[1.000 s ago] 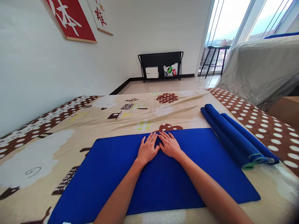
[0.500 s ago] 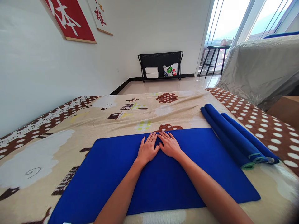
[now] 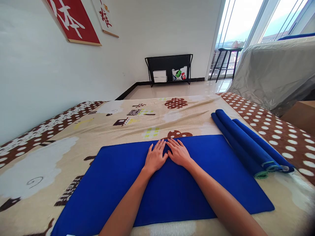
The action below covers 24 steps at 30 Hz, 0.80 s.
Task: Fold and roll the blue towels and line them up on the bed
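Note:
A blue cloth (image 3: 172, 193) is spread flat on a patterned blanket (image 3: 123, 131). Near the middle of its far edge, my left hand (image 3: 156, 156) lies palm down with the fingers stretched forward. My right hand (image 3: 178, 152) rests flat just beside it, the fingertips of both hands close together at the edge. Neither hand holds anything. To the right of the cloth, several rolled blue cloths (image 3: 242, 144) lie side by side, with green edging showing at their near ends.
Brown polka-dot borders (image 3: 283, 137) run along both sides of the blanket. Beyond it stand a black rack (image 3: 169, 64) by the wall and a dark stool (image 3: 228, 50) near the window. A plastic-covered piece of furniture (image 3: 273, 68) and a cardboard box (image 3: 299, 114) are at the right.

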{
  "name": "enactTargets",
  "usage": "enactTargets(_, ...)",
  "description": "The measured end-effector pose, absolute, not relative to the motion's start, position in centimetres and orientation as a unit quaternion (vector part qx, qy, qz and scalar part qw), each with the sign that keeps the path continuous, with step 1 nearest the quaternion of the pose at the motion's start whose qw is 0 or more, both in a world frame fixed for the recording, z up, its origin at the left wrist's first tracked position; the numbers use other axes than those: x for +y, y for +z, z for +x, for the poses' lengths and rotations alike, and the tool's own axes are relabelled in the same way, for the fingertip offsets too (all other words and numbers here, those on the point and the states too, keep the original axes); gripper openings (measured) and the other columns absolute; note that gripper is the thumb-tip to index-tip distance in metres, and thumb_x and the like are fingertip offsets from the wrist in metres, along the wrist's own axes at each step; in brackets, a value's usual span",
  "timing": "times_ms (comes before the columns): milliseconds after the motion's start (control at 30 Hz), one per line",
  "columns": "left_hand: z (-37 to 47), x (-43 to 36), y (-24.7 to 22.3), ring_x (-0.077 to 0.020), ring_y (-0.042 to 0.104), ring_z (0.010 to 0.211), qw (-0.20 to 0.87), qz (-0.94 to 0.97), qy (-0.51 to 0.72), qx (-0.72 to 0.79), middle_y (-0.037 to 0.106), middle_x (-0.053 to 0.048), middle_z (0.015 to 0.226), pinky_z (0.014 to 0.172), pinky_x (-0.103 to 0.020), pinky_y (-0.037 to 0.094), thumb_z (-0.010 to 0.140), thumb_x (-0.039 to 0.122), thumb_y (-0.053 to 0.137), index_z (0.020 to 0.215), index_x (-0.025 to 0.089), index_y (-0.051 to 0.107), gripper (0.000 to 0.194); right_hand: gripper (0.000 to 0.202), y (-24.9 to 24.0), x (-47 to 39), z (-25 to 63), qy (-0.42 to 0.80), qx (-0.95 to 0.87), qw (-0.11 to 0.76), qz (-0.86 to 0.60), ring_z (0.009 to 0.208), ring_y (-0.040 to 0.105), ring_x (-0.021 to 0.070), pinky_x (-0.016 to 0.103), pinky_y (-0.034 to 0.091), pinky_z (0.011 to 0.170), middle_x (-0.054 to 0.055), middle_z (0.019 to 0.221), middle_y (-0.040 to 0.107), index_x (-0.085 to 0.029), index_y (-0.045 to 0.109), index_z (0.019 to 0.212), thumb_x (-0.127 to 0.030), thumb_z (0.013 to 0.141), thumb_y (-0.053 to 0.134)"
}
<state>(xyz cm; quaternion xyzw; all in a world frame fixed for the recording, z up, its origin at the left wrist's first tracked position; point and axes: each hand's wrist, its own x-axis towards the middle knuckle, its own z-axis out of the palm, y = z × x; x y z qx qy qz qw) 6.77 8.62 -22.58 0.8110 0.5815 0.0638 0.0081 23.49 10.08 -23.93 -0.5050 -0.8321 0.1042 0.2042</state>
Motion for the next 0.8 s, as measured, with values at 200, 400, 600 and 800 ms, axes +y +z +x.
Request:
enactTargets(200,6.7,8.6,-22.7,-0.0188,0.024,0.151,0.009,0.813,0.071,0.578,0.028,-0.003,0.162,0.124,-0.048,0.016,0.095,0.033,0.038,0.154,0.021,0.031,0.061,0.053,-23.9,10.1,23.5,0.101,-0.833,0.204,-0.504,0.149,0.028,0.0171,0.04,0.013,0.124,0.005,0.158,0.037,-0.02,0.045,0.147,-0.032,0.096,0.043)
enactTargets(400,6.6,8.6,-22.6,-0.0195,0.026,0.15,0.008,0.817,0.082,0.57,0.03,-0.004,0.162,0.124,-0.047,0.017,0.094,0.032,0.041,0.154,0.024,0.033,0.061,0.053,-23.8,10.1,23.6,0.096,-0.836,0.2,-0.502,0.149,0.029,0.0169,0.041,0.015,0.124,0.005,0.157,0.038,-0.021,0.045,0.147,-0.033,0.096,0.043)
enactTargets(600,2.4,8.7,-22.1,-0.0192,0.025,0.151,0.004,0.803,0.053,0.594,0.028,-0.001,0.163,0.122,-0.049,0.019,0.1,0.042,0.033,0.154,0.031,0.03,0.056,0.052,-23.7,10.3,28.3,0.077,-0.827,0.187,-0.525,0.149,0.029,0.0163,0.04,0.018,0.124,0.003,0.159,0.035,-0.023,0.045,0.147,-0.035,0.096,0.042)
enactTargets(800,-6.6,8.6,-22.7,-0.0196,0.022,0.152,-0.011,0.745,0.041,0.665,0.025,-0.002,0.164,0.122,-0.051,0.016,0.101,0.051,0.023,0.156,0.031,0.025,0.059,0.053,-24.6,10.3,35.7,0.051,-0.798,0.17,-0.576,0.149,0.029,0.0177,0.043,0.02,0.123,0.003,0.159,0.033,-0.024,0.041,0.15,-0.037,0.098,0.036)
